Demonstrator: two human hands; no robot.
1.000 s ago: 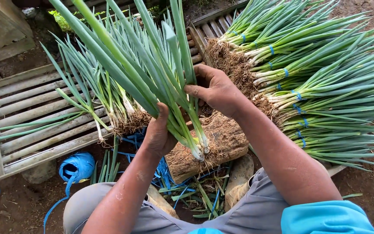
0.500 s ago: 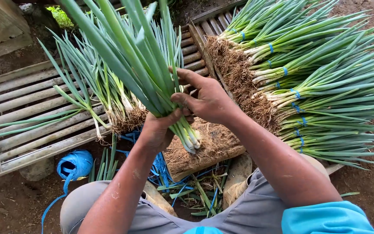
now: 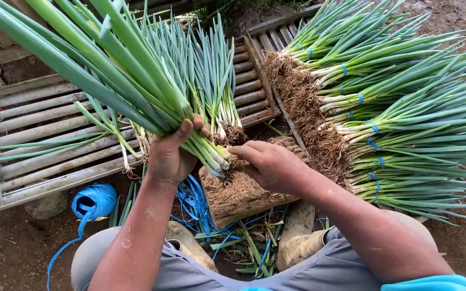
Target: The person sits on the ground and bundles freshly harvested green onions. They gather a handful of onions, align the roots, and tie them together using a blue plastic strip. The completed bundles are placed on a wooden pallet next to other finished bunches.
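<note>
Bunch of green onions (image 3: 136, 81): had swung leftward since the earlier frame, left hand (image 3: 171, 156) grip closed round its stalks. Right hand (image 3: 271, 164): fingers pinched at roots just below that grip, above log (image 3: 238, 196).

Soft, even daylight fills the view, bright without harsh glare, seemingly from an overcast sky above. Shadows are faint and diffuse, gathering under the left hand (image 3: 171, 156) and beneath the wooden slatted rack (image 3: 33, 129) toward 8 o'clock. The green onion leaves (image 3: 82, 48) nearest the lens at 11 o'clock look oversized and slightly soft, with mild wide-angle stretching at the edges; the centre is sharp
</note>
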